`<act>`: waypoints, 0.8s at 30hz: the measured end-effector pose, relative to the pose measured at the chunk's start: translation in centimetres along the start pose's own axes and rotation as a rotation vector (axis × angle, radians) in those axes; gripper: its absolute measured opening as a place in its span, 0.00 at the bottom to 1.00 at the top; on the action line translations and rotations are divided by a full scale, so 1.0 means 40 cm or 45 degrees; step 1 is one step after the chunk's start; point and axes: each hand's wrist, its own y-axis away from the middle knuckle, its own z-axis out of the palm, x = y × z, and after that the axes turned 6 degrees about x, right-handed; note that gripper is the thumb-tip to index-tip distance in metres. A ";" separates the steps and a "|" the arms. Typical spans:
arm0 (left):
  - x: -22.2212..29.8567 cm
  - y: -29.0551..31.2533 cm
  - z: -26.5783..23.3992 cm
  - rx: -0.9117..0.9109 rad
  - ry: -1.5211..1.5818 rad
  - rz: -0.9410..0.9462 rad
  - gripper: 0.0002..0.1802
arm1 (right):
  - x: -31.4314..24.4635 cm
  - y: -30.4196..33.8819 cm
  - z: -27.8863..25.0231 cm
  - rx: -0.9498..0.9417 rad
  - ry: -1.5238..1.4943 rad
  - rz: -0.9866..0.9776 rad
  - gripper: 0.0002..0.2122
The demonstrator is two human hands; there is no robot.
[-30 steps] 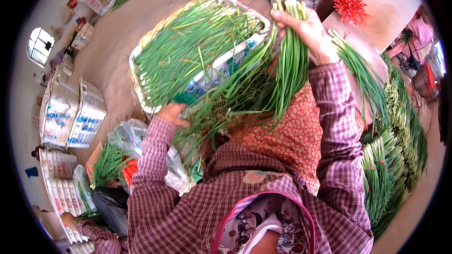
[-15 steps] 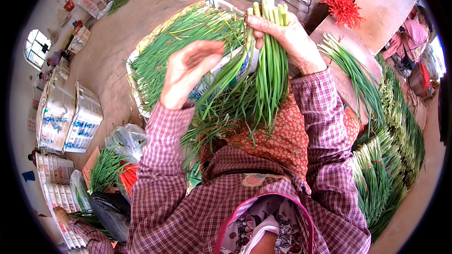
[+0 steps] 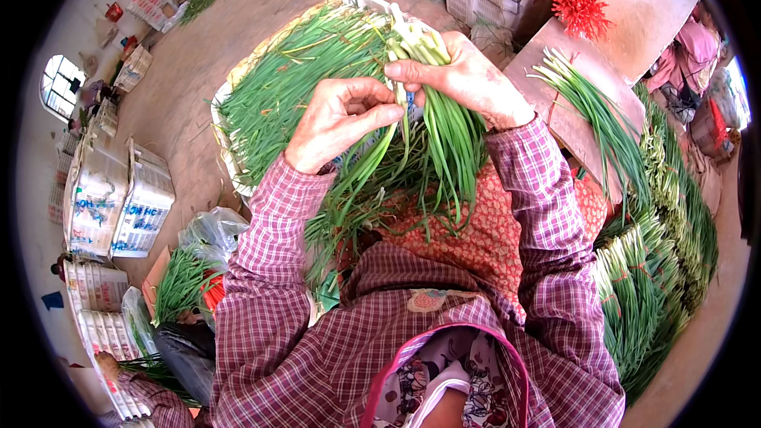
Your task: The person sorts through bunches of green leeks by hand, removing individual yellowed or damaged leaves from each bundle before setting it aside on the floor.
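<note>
My right hand (image 3: pixel 468 79) is closed round a bunch of garlic chives (image 3: pixel 453 143), gripping it just below the pale stem ends. The green leaves hang down over my lap. Against the left side of this bunch, my left hand (image 3: pixel 341 120) pinches a stalk between thumb and fingertips; its other fingers are curled. Beyond both hands stands a white plastic crate (image 3: pixel 223 131) heaped with loose garlic chives (image 3: pixel 309 63). Loose leaves and scraps (image 3: pixel 361 190) lie between the crate and my red patterned apron (image 3: pixel 499 214).
At right, a board (image 3: pixel 531 71) bears a small chive bunch (image 3: pixel 590 111) and red ties (image 3: pixel 575 8). Banded bundles (image 3: pixel 634 293) are piled below it. White crates (image 3: pixel 143 198) stand at left, near a plastic bag (image 3: pixel 212 230). Another person's hand (image 3: pixel 107 364) shows lower left.
My left hand has moved right and closed on a stalk beside the bunch; before, it was apart from it. My right hand has lowered and tilted the bunch leftward.
</note>
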 end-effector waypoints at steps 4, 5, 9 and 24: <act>0.022 0.010 -0.019 -0.187 -0.330 0.079 0.07 | -0.009 0.018 0.001 -0.163 0.039 0.016 0.11; 0.026 0.009 -0.020 -0.208 -0.413 0.134 0.07 | -0.007 0.019 0.003 -0.195 0.054 -0.001 0.10; 0.042 0.011 -0.026 -0.248 -0.670 0.350 0.06 | -0.001 0.028 0.010 -0.281 0.021 -0.022 0.10; 0.069 0.102 -0.178 0.180 0.043 0.115 0.04 | 0.036 0.057 0.035 -0.206 -0.071 -0.022 0.11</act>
